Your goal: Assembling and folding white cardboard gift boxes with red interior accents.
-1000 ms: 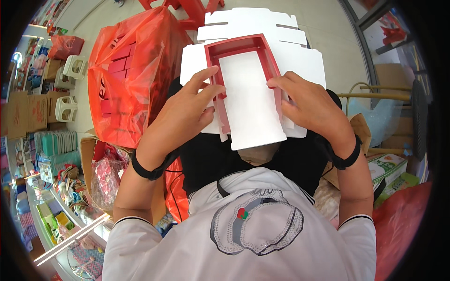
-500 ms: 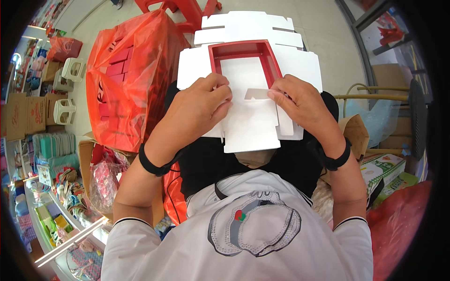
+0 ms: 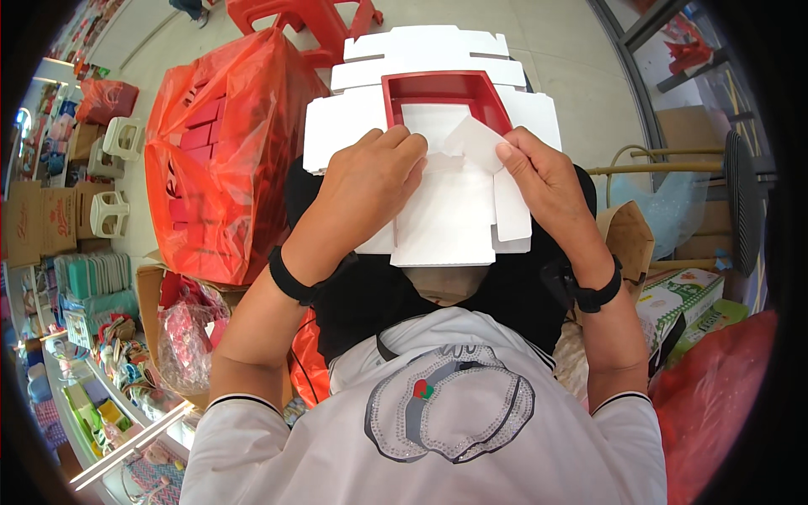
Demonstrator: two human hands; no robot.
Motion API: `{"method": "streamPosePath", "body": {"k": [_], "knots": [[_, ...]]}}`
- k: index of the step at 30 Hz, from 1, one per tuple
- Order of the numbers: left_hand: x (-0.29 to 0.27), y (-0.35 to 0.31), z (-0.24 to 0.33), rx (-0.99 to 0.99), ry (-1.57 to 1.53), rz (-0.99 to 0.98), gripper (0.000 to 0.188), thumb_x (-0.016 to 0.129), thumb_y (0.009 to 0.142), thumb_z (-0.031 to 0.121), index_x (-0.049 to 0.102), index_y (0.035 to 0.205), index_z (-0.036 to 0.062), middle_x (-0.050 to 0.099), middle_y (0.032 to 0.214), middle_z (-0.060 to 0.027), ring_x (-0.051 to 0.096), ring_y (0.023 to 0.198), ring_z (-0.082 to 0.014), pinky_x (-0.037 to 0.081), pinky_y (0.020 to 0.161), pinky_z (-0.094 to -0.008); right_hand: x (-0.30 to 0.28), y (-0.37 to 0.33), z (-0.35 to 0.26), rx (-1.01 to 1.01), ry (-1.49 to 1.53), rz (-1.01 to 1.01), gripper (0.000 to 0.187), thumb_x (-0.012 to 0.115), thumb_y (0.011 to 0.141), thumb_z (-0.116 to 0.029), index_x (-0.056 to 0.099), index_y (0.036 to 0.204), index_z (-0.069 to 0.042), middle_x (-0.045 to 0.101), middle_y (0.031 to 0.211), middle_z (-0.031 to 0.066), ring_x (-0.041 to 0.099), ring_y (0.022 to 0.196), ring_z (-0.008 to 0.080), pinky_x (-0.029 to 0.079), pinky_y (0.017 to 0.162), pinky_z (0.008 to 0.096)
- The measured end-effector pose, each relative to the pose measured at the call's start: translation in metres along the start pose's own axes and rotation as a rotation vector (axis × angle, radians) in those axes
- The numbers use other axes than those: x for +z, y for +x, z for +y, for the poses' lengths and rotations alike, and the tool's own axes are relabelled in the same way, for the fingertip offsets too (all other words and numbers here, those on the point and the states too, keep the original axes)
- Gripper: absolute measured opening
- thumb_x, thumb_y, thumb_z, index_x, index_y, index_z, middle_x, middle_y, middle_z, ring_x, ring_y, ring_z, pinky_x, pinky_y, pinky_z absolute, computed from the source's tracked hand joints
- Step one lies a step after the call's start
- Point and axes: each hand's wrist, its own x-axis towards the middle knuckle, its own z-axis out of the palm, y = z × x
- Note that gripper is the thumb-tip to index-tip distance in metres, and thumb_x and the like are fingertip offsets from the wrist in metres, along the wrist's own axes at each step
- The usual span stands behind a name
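A shallow red box (image 3: 484,103) with a white inside lies on a stack of flat white cardboard box blanks (image 3: 345,126) across my lap. At its near end, white cardboard flaps (image 3: 444,220) spread toward me. My right hand (image 3: 543,177) pinches a folded white flap (image 3: 473,145) between thumb and fingers, holding it tilted up at the near right corner. At the near left corner, my left hand (image 3: 376,181) is closed with curled fingers against the white cardboard; its fingertips are partly hidden.
On the left stands a big translucent red bag (image 3: 210,160) full of red boxes. Beyond it are a red plastic stool (image 3: 307,25) and small white stools (image 3: 109,210). Cardboard cartons (image 3: 623,240) and another red bag (image 3: 715,404) sit on the right. Shelves of goods line the far left.
My right hand has lifted and turned the white flap, so it now tilts up at the box's near corner. My left hand has shifted slightly right along the near edge.
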Motion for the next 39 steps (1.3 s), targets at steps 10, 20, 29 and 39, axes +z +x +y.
{"method": "streamPosePath", "body": {"k": [10, 20, 29, 39], "knots": [[0.005, 0.004, 0.004, -0.004, 0.005, -0.002, 0.007, 0.07, 0.095, 0.009, 0.065, 0.1, 0.0079, 0.065, 0.091, -0.0064, 0.067, 0.086, -0.028, 0.055, 0.072, -0.0406, 0.005, 0.001, 0.005, -0.13, -0.103, 0.065, 0.026, 0.061, 0.111, -0.025, 0.064, 0.099, -0.002, 0.058, 0.077, 0.005, 0.051, 0.072, 0.0137, 0.046, 0.069, 0.0313], [0.007, 0.005, 0.004, -0.008, 0.019, 0.012, 0.007, 0.071, 0.094, 0.009, 0.066, 0.098, 0.0076, 0.065, 0.091, -0.0063, 0.067, 0.086, -0.0277, 0.056, 0.072, -0.0405, 0.005, 0.003, 0.003, -0.084, -0.056, 0.044, 0.024, 0.061, 0.11, -0.022, 0.064, 0.099, -0.001, 0.054, 0.078, 0.0055, 0.05, 0.074, 0.0125, 0.046, 0.07, 0.0291], [0.003, 0.002, -0.001, -0.002, -0.015, -0.006, 0.016, 0.076, 0.093, 0.011, 0.071, 0.109, 0.0097, 0.068, 0.099, -0.004, 0.068, 0.093, -0.0267, 0.057, 0.073, -0.0383, 0.005, 0.003, 0.008, -0.177, -0.356, 0.034, 0.018, 0.063, 0.107, -0.024, 0.066, 0.101, -0.007, 0.064, 0.085, 0.0146, 0.065, 0.079, 0.0373, 0.052, 0.071, 0.0448], [0.016, 0.008, 0.01, 0.184, 0.152, 0.118, 0.031, 0.073, 0.091, 0.014, 0.074, 0.122, 0.0131, 0.075, 0.109, -0.0041, 0.067, 0.107, -0.0251, 0.04, 0.113, -0.0488, 0.006, 0.006, 0.003, -0.206, -0.522, -0.018, 0.014, 0.066, 0.103, -0.021, 0.067, 0.1, -0.007, 0.067, 0.083, 0.0157, 0.068, 0.081, 0.0393, 0.053, 0.071, 0.0478]]}}
